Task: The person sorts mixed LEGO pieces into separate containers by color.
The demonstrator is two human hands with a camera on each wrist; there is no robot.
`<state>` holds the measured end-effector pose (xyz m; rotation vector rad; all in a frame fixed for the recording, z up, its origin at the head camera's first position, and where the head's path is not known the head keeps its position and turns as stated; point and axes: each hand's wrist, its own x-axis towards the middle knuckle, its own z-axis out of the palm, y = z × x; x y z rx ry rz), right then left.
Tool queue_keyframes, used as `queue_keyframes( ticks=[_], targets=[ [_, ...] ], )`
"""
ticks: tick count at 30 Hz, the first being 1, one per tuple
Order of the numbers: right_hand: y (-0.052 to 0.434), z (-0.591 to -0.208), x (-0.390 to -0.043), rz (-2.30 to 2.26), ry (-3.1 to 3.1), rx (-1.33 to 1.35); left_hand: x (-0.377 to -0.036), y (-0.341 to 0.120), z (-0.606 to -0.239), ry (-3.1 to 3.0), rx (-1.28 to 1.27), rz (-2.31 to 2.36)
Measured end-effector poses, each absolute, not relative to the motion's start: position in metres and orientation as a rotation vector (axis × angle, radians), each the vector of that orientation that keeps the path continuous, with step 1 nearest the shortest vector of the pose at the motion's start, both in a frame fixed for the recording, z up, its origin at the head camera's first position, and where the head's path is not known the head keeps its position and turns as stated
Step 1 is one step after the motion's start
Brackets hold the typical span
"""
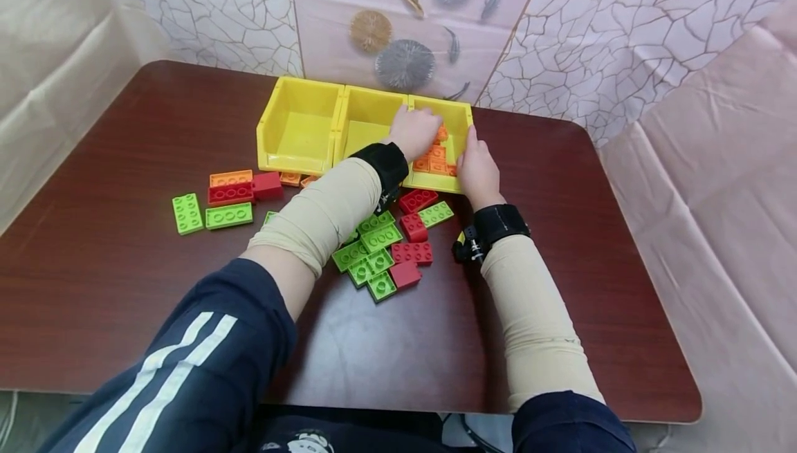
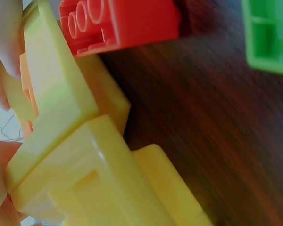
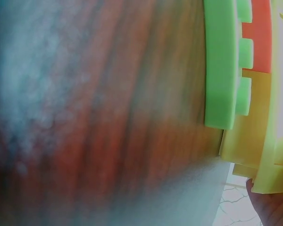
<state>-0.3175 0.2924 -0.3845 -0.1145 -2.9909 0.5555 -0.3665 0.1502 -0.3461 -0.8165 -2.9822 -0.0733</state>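
Three yellow bins (image 1: 301, 136) stand side by side at the back of the table. My left hand (image 1: 416, 133) grips the wall between the middle and right bins; in the left wrist view its fingers (image 2: 0, 179) lie against the yellow rims. My right hand (image 1: 479, 169) holds the outer right wall of the right bin (image 1: 441, 182), with one finger pointing up along it. Orange bricks (image 1: 436, 160) lie inside that right bin, partly hidden by the left hand. In the right wrist view, a green brick (image 3: 220, 66) stands in front of the yellow bin.
Green bricks (image 1: 381, 237) and red bricks (image 1: 412, 254) lie in a loose group before the right bin. Further left are a green brick (image 1: 187, 214), an orange brick (image 1: 231, 178) and a red brick (image 1: 231, 193). Patterned cloth (image 1: 623, 38) hangs behind the brown table (image 1: 579, 245).
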Motion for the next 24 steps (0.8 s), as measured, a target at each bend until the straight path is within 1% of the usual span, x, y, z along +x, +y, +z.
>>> queue_keyframes(
  ticks=[8, 19, 24],
  targets=[
    [0.2915, -0.3863, -0.3186, 0.566, -2.991, -0.112, -0.3650, 0.1509, -0.3507, -3.034, -0.741, -0.154],
    [0.2918, -0.3839, -0.3199, 0.561, -2.987, -0.120, -0.3636, 0.1486, -0.3503, -3.022, -0.747, -0.130],
    [0.2917, -0.3856, -0.3190, 0.567, -2.989, -0.126, -0.3618, 0.1421, -0.3538, -2.938, -0.787, -0.201]
  ],
)
